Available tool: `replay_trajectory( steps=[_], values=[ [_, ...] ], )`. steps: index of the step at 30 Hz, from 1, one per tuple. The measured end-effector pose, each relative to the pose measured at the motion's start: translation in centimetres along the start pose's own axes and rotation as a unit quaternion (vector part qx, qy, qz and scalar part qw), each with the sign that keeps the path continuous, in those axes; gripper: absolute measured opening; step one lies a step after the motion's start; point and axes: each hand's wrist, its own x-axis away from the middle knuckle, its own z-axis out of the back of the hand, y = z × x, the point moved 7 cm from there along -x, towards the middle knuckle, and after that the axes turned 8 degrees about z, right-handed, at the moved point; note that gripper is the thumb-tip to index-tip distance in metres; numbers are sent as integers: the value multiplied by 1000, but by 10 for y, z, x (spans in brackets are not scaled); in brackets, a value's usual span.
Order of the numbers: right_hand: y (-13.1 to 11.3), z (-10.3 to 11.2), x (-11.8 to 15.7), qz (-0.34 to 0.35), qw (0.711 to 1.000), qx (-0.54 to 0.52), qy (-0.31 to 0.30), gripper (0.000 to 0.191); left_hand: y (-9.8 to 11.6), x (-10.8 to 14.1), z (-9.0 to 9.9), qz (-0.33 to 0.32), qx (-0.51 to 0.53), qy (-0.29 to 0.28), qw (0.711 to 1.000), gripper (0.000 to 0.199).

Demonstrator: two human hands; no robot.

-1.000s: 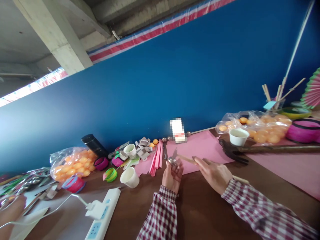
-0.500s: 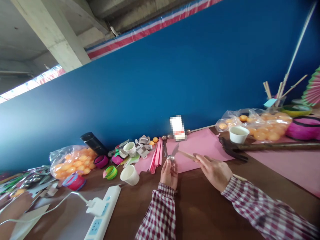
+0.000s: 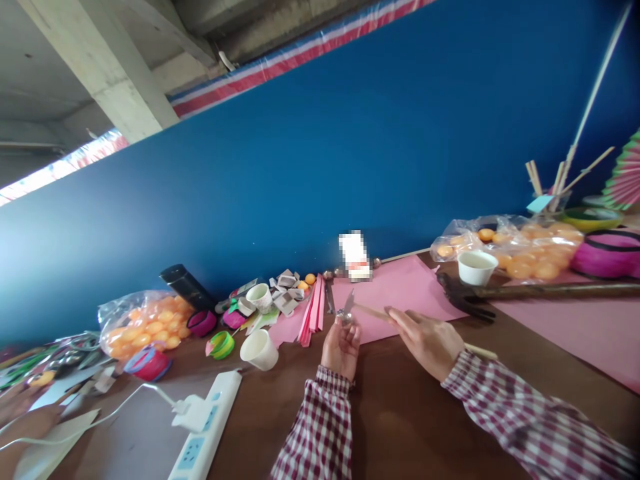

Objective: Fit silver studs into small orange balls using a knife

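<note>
My left hand (image 3: 341,350), palm turned up, pinches a small shiny silver piece (image 3: 345,316) in its fingertips; its exact kind I cannot make out. A dark pointed shape (image 3: 350,300) shows just above it, and I cannot tell whether it is a blade or a shadow. My right hand (image 3: 429,338) is closed round a thin wooden stick (image 3: 370,311), whose tip points left, close to the silver piece; whether they touch is unclear. The stick's rear end emerges past the wrist. Beyond both hands lies a pink paper sheet (image 3: 400,287).
Folded pink strips (image 3: 314,313), white cups (image 3: 260,350) and a power strip (image 3: 205,427) are to the left. A hammer-like tool (image 3: 540,292), a white bowl (image 3: 477,268) and bagged orange balls (image 3: 540,253) are at right. Another person's hand (image 3: 35,427) is at far left.
The stick's tip has shifted slightly left, closer to the silver piece. The dark pointed shape stands more upright. At far left, the other person's hand has moved a little.
</note>
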Motion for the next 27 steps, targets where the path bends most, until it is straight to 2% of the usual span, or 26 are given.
replay_trajectory(
  steps=[7,10,13,18,23,27],
  values=[
    [1,6,1,-2,999,-22,29,32,5,-2,5,-19,8,16,1000,17],
    [-1,1,2,5,1000,-18,15,32,5,-1,3,-26,16,9,999,19],
    [-4,-3,1,20,1000,-7,-9,30,1,0,0,1,10,-3,1000,14],
    [-1,4,1,7,1000,-15,16,31,-1,-1,2,10,32,3,999,13],
    [0,-2,0,6,1000,9,-14,29,-1,-1,3,11,27,18,999,12],
    [1,-1,1,-5,1000,2,8,30,2,-2,4,-7,55,22,998,12]
  ],
)
